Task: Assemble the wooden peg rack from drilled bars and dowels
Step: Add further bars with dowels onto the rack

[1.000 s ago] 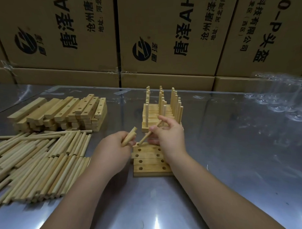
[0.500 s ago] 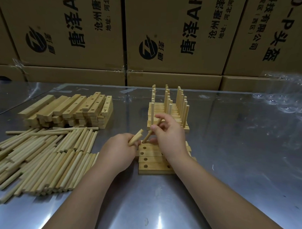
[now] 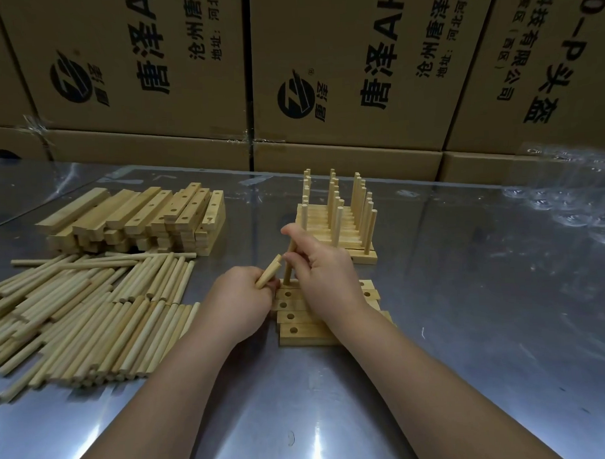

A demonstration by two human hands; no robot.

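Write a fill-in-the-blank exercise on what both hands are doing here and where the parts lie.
1. The right hand holds a dowel nearly ____, its lower end at the drilled bars.
2. The left hand grips another ____, tilted.
3. The pile of loose dowels lies on the person's ____ side.
Missing words: upright; dowel; left.
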